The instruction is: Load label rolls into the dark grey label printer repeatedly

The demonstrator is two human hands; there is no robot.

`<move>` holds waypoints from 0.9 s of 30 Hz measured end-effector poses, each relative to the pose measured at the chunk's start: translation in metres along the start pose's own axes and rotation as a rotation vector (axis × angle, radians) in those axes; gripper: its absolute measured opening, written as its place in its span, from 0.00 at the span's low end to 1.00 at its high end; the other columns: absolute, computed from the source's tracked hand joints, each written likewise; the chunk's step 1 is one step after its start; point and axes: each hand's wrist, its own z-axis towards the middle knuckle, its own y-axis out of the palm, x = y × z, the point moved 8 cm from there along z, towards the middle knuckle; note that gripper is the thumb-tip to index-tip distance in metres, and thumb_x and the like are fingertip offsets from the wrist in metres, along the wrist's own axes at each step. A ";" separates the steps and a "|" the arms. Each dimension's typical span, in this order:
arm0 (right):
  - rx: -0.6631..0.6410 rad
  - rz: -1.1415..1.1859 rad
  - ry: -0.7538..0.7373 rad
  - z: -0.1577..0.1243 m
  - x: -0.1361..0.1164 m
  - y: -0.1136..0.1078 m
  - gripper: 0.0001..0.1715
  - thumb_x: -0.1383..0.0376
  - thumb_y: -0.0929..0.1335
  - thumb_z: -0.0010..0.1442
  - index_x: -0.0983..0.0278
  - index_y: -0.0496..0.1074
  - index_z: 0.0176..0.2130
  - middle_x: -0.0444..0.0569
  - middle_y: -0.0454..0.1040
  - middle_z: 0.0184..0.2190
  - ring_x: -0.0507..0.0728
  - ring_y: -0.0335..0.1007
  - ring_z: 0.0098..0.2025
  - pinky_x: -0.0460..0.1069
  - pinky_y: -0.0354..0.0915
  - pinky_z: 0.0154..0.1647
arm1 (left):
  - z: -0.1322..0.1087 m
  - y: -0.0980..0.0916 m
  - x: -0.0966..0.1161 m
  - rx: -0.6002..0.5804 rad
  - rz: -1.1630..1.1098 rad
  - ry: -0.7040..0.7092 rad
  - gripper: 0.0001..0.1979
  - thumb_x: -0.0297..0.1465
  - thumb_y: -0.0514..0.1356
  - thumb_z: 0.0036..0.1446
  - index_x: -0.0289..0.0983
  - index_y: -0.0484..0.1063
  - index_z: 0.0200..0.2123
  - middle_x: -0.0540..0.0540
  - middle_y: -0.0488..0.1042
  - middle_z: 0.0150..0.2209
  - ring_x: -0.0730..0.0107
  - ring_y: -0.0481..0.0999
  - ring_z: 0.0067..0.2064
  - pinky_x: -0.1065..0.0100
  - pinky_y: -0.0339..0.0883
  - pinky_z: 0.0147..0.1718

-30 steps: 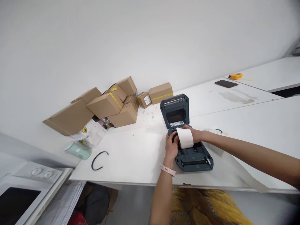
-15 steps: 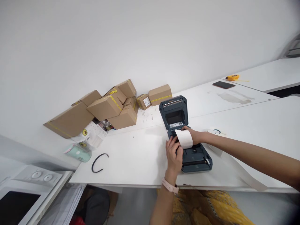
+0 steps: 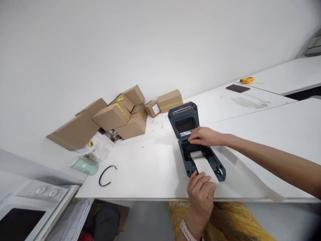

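A dark blue-grey printer (image 3: 186, 164) stands on the white table with its lid (image 3: 184, 115) raised. White label paper (image 3: 204, 165) lies inside it and runs out over its front edge. My left hand (image 3: 202, 190), with a pale band on the wrist, has its fingers closed on the paper's front end. At the back of the printer's open body, near the lid's hinge, is my right hand (image 3: 203, 136), its fingers curled together; whether they hold anything is hidden.
Cardboard boxes (image 3: 111, 115) are piled at the back left, near a mint-green cup (image 3: 85, 165). A black curved band (image 3: 101, 175) lies at the left. A phone (image 3: 237, 88) and yellow tape measure (image 3: 247, 80) are at the back right. A paper strip (image 3: 253, 177) trails right of the printer.
My left hand has moved toward the table's front edge, drawing the white paper out over the printer's front. My right hand has come off the paper and sits a little higher, by the hinge.
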 end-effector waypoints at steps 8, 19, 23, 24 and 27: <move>0.536 -0.236 0.044 0.064 -0.019 -0.091 0.27 0.50 0.59 0.71 0.61 0.71 0.59 0.55 0.70 0.63 0.66 0.61 0.66 0.65 0.53 0.68 | -0.006 -0.004 0.018 0.102 0.099 0.029 0.09 0.24 0.57 0.66 0.39 0.77 0.36 0.47 0.84 0.38 0.63 0.83 0.44 0.53 0.76 0.53; 0.337 -0.010 0.079 -0.014 -0.034 -0.040 0.24 0.54 0.56 0.74 0.61 0.74 0.52 0.52 0.75 0.52 0.59 0.70 0.54 0.57 0.64 0.59 | -0.012 -0.005 0.023 0.043 0.091 -0.038 0.11 0.19 0.57 0.64 0.38 0.76 0.37 0.48 0.78 0.31 0.68 0.77 0.37 0.59 0.75 0.51; 0.370 -0.174 -0.184 -0.089 -0.052 -0.012 0.20 0.64 0.59 0.72 0.56 0.70 0.59 0.53 0.71 0.60 0.61 0.66 0.62 0.60 0.62 0.64 | -0.013 -0.003 0.024 0.043 0.115 -0.018 0.11 0.19 0.57 0.64 0.38 0.76 0.37 0.47 0.78 0.32 0.68 0.77 0.37 0.60 0.74 0.51; 0.365 -0.224 -0.219 -0.105 -0.053 -0.003 0.22 0.67 0.60 0.71 0.56 0.68 0.60 0.53 0.70 0.61 0.62 0.65 0.64 0.61 0.62 0.65 | -0.013 -0.003 0.024 0.049 0.114 -0.014 0.11 0.19 0.56 0.64 0.38 0.76 0.37 0.47 0.78 0.33 0.68 0.77 0.38 0.60 0.74 0.51; 0.338 -0.345 -0.241 -0.139 -0.052 0.019 0.28 0.72 0.62 0.68 0.56 0.66 0.63 0.54 0.69 0.63 0.63 0.62 0.67 0.62 0.63 0.64 | -0.014 -0.006 0.026 0.075 0.099 -0.004 0.11 0.19 0.55 0.64 0.38 0.76 0.37 0.47 0.80 0.34 0.67 0.78 0.40 0.59 0.74 0.51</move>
